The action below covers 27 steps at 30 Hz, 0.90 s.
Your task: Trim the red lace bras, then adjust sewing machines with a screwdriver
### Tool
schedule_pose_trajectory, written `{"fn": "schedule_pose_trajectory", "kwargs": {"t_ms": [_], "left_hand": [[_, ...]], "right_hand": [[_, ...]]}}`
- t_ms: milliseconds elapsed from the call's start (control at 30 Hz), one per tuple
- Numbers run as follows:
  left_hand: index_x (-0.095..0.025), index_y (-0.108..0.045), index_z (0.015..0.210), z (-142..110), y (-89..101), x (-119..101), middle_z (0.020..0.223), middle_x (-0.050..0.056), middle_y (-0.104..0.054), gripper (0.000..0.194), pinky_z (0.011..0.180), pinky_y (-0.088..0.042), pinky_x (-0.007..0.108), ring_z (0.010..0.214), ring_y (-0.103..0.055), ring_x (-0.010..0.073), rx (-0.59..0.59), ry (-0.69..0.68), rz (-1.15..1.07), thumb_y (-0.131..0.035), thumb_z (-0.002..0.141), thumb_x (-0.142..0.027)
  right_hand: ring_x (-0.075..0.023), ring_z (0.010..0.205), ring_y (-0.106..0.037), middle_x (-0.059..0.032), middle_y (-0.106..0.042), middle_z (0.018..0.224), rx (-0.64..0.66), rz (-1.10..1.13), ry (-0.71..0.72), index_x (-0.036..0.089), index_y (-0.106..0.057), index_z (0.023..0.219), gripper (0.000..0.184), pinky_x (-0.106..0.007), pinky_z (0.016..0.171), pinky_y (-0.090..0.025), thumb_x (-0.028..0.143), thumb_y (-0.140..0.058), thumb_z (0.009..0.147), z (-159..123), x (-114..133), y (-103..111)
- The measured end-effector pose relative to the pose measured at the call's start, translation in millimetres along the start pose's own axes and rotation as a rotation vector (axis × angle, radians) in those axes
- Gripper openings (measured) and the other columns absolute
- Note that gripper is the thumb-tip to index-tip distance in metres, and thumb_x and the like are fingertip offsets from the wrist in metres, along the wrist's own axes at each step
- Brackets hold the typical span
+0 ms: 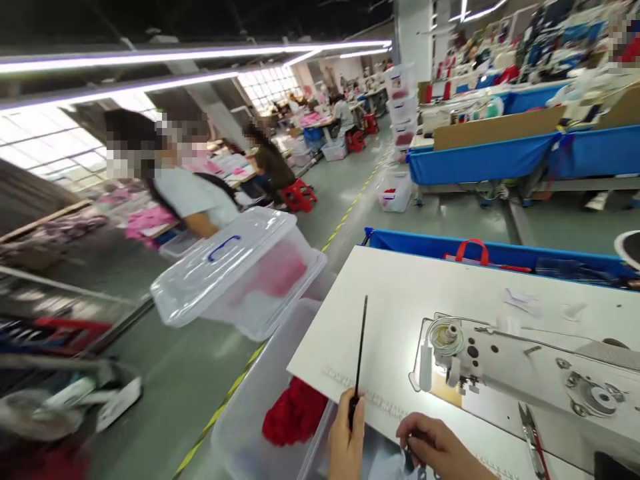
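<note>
A screwdriver [361, 347] with a long thin dark shaft points away from me over the table's front left edge. My left hand [346, 437] is closed around its dark handle. My right hand [433, 441] is bent closed at the table's front edge. Between its fingers is a small dark, partly shiny piece that I cannot make out. Pale fabric [387, 463] shows just below that hand. The sewing machine [520, 367] lies beyond and to the right of my right hand. Thread snips [533, 440] rest on the table to its right.
The white table [395, 300] has paper scraps [523, 301] near the back and a blue cloth trough [410, 241] behind. Left of it stand an open plastic bin [235, 427] with red fabric [294, 412] and a lidded bin [260, 280]. A seated person [195, 193] is beyond.
</note>
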<state>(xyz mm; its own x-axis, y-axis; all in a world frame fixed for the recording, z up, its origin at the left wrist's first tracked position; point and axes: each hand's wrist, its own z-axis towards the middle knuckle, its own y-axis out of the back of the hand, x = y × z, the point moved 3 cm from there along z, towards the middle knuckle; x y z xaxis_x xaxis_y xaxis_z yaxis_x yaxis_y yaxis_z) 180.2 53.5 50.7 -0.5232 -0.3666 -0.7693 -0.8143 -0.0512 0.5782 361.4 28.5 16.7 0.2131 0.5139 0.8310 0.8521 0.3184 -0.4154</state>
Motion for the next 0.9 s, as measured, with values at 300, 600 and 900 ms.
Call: {"fn": "schedule_pose_trajectory", "kwargs": {"t_ms": [300, 600, 900], "left_hand": [[-0.022, -0.060, 0.109, 10, 22.8, -9, 0.107, 0.009, -0.073, 0.045, 0.091, -0.052, 0.039, 0.102, -0.067, 0.0253, 0.065, -0.031, -0.011, -0.040, 0.091, -0.058], [-0.021, -0.063, 0.101, 21, 56.4, 13, 0.087, 0.006, -0.069, 0.045, 0.071, -0.050, 0.031, 0.072, -0.061, 0.0198, 0.231, -0.155, -0.034, -0.040, 0.092, -0.059], [-0.020, -0.064, 0.096, 16, 87.2, 52, 0.077, 0.003, -0.063, 0.046, 0.059, -0.043, 0.028, 0.059, -0.051, 0.0153, 0.362, -0.194, -0.087, -0.039, 0.093, -0.058]], "right_hand": [[-0.0142, 0.062, -0.047, -0.0022, -0.058, 0.081, 0.018, -0.093, -0.067, 0.020, -0.063, 0.093, 0.049, -0.029, 0.060, -0.038, 0.068, -0.059, 0.081, -4, -4, -15], [-0.0154, 0.065, -0.046, -0.0014, -0.057, 0.081, -0.502, -0.022, 0.250, 0.024, -0.066, 0.110, 0.044, -0.030, 0.062, -0.039, 0.060, -0.058, 0.087, 56, 72, -38], [-0.0169, 0.076, -0.045, -0.0002, -0.058, 0.086, -0.627, -0.033, 0.513, 0.030, -0.074, 0.097, 0.019, -0.029, 0.067, -0.038, 0.042, -0.071, 0.082, 103, 137, -78]]}}
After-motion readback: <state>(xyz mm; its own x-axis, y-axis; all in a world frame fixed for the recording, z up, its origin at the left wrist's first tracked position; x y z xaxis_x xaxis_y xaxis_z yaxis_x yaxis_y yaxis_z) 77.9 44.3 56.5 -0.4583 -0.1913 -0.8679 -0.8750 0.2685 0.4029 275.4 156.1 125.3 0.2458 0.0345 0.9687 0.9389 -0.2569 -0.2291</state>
